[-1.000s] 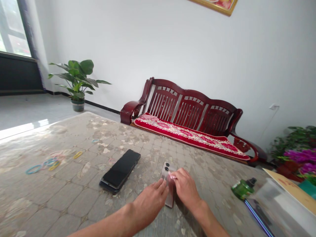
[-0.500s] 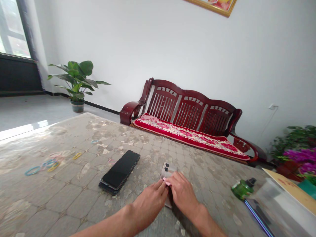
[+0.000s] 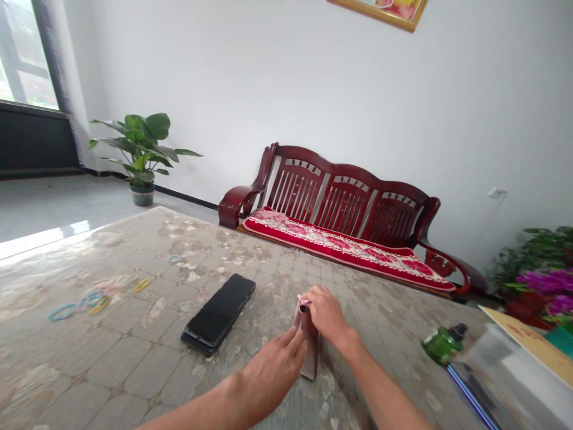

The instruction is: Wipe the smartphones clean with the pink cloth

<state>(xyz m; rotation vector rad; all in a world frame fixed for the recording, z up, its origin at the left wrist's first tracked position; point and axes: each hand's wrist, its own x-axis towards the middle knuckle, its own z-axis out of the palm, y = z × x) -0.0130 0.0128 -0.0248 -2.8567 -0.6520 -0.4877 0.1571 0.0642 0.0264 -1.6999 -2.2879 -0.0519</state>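
A pinkish-grey phone (image 3: 308,355) lies back up on the tabletop, its camera end pointing away from me. My left hand (image 3: 280,358) rests against the left side of the phone, fingers stretched out and touching it. At the camera end, my right hand (image 3: 326,313) is closed with bent fingers around a small pink piece of cloth (image 3: 304,298), mostly hidden under the fingers. One dark camera lens shows beside it. To the left, a black phone (image 3: 221,307) lies screen up on top of another dark, flat device.
Loose coloured rubber bands (image 3: 62,312) lie at the left on the patterned table (image 3: 120,358). On the right are a green bottle (image 3: 443,343), a blue-edged phone (image 3: 470,388) and a clear box (image 3: 514,370). A wooden bench (image 3: 344,206) stands beyond the table.
My right hand has moved up the phone to the camera end with the pink cloth, away from my left hand. My left hand stays near the phone's left edge.
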